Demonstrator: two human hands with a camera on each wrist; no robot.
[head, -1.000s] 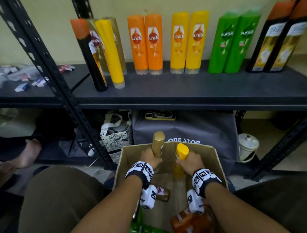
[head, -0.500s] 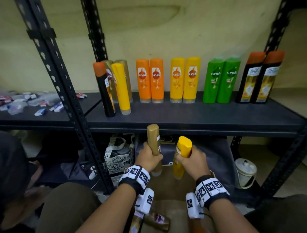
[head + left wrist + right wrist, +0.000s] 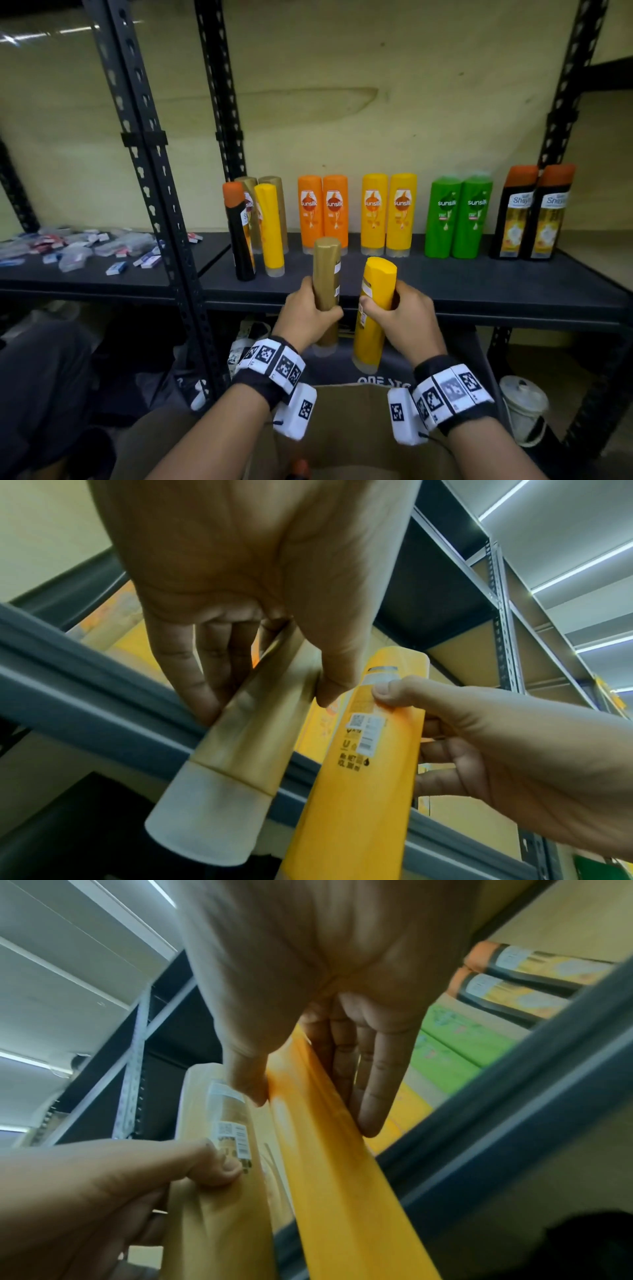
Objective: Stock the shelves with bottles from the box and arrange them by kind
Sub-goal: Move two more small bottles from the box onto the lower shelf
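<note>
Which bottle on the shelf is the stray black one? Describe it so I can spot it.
Start at the dark shelf and go to its left end, beside the upright post. In the mixed cluster there, the black bottle stands frontmost and leftmost, leaning slightly; it alone there has an orange cap.

The shelf (image 3: 445, 284) carries paired bottles in a row along its rear. A four-bottle cluster (image 3: 255, 222) stands at the left end. Before the shelf edge, the left hand (image 3: 305, 317) holds one bottle (image 3: 326, 274) upright, left of the tilted bottle (image 3: 373, 308) in the right hand (image 3: 404, 315). The box (image 3: 346, 428) lies below both.
</note>
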